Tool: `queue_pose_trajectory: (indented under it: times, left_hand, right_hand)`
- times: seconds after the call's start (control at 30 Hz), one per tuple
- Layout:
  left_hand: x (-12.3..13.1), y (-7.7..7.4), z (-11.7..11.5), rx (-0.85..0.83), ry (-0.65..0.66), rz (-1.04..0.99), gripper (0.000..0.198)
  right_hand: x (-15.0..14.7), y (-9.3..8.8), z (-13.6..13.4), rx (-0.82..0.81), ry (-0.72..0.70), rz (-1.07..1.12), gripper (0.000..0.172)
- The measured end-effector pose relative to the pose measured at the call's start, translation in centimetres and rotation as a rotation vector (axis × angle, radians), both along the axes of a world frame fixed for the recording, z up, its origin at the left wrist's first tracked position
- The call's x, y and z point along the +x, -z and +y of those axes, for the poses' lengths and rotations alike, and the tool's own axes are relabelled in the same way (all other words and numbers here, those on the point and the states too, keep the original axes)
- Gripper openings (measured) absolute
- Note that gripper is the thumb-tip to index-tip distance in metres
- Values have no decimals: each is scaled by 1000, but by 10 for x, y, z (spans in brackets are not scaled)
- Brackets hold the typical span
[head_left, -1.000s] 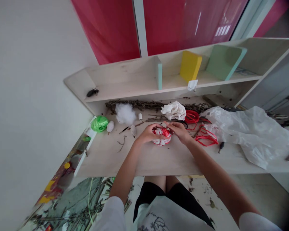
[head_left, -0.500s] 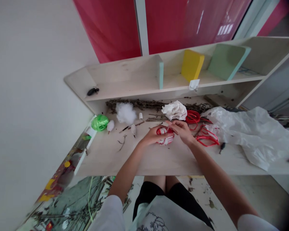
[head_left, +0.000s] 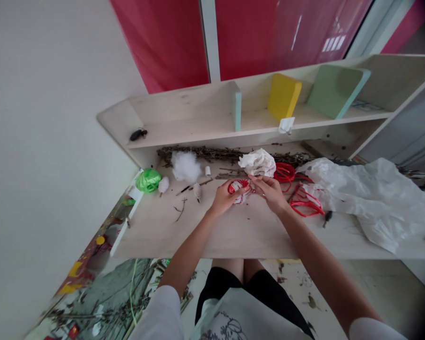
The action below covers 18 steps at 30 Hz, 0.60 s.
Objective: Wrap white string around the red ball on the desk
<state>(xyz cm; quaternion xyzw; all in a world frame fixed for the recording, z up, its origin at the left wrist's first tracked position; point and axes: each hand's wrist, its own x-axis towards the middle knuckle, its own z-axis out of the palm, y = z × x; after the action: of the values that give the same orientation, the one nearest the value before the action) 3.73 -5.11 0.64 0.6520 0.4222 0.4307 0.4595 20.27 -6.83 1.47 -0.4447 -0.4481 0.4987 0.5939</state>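
Status: both hands are on the red-and-white ribbon-wound ball [head_left: 238, 190], held just above the pale wooden tabletop [head_left: 233, 233], mid-width and nearer its back edge than its front.

- Left hand [head_left: 224, 198]: cupped round the ball from the left and below, fingers closed on it.
- Right hand [head_left: 271, 193]: fingers narrow, pinched at the ball's upper right side. Can't tell whether a loose strand end sits between the fingertips; too small to see.

Nearby:
- Crumpled white paper wad [head_left: 258, 163] just behind the ball.
- Loose red plastic cord coils [head_left: 303, 202] just right of my right hand; more red loops [head_left: 284, 172] behind them.
- White plastic sheet [head_left: 371, 198] covers the right end.
- White stuffing tuft [head_left: 185, 166] and green ribbon roll [head_left: 148, 180] toward the back left corner.
- Dry twigs [head_left: 212, 153] along the back edge.

Risks, as I judge them:
- The ball hangs on two grips only. If the left cup slackens, it probably drops and rolls, and the windings may loosen.
- If the right pinch slips, any wrap under tension likely springs off.
- The red coils sit close to my right wrist, so a wide sweep could snag them and drag them toward the front edge.
- Twig bits on the tabletop could catch in the ribbon if the ball goes down there.
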Motion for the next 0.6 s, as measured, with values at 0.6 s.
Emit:
queue_pose_trajectory:
  times: [0.6]
  left_hand:
    - [2,9,12,27,-361,-198,36]
  right_hand:
    - [-11,0,-11,57,-347,-397,52]
